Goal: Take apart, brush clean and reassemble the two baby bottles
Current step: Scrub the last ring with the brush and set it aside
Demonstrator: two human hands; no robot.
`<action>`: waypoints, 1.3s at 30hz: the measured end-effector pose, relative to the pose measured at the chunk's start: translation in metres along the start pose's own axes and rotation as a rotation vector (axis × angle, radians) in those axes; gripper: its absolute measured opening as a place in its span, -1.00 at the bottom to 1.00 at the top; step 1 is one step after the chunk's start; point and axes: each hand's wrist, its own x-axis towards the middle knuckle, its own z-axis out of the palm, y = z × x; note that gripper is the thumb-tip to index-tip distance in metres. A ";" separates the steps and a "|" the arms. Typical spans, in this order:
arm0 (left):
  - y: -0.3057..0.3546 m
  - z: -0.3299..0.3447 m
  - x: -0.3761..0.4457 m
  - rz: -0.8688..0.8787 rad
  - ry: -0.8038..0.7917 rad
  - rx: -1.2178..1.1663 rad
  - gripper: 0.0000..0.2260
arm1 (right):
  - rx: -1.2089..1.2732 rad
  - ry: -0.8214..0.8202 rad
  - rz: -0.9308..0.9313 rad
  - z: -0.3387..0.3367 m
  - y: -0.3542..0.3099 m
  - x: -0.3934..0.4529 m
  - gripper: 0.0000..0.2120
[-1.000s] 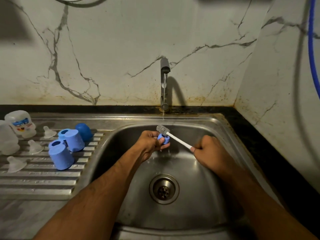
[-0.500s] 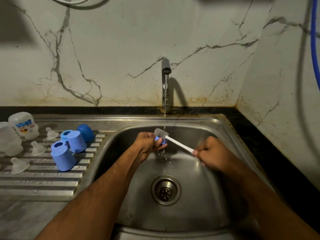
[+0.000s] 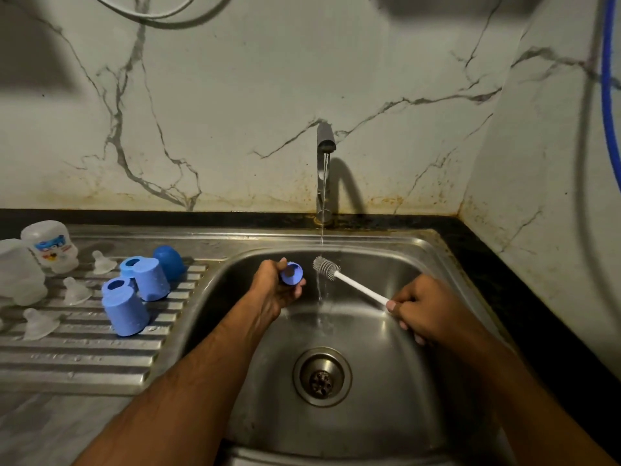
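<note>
Over the steel sink (image 3: pixel 437 264), my left hand (image 3: pixel 274 289) grips a small blue screw ring (image 3: pixel 291 273), its hole facing me. My right hand (image 3: pixel 425 311) holds the white handle of a small bottle brush (image 3: pixel 327 268); the grey bristle head sits just right of the ring, under the thin water stream, apart from the ring. On the draining board (image 3: pixel 84 358) to the left stand two blue caps (image 3: pixel 125 311) (image 3: pixel 151 279), a blue dome (image 3: pixel 168 262), clear teats (image 3: pixel 75 290) and two frosted bottle bodies (image 3: pixel 50 245) (image 3: pixel 16 274).
The tap (image 3: pixel 325 169) runs a thin stream into the basin, whose drain (image 3: pixel 322 376) lies below my hands. A marble wall rises behind and on the right. A blue hose (image 3: pixel 610 79) hangs at the far right. A black counter edge runs round the sink.
The brush has come away from the blue ring and now sits to its right under the stream. My left hand has turned the ring so its opening faces me.
</note>
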 end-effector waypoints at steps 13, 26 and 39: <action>-0.012 0.022 -0.007 -0.128 -0.166 -0.052 -0.84 | -0.349 0.087 -0.142 0.007 -0.033 -0.021 -0.82; -0.012 0.025 -0.014 -0.115 -0.268 -0.124 -0.89 | 0.205 -0.098 0.068 0.002 -0.034 -0.020 -0.79; -0.013 0.022 -0.004 -0.061 -0.161 -0.125 -0.84 | -0.055 0.040 -0.053 -0.003 -0.037 -0.027 -0.76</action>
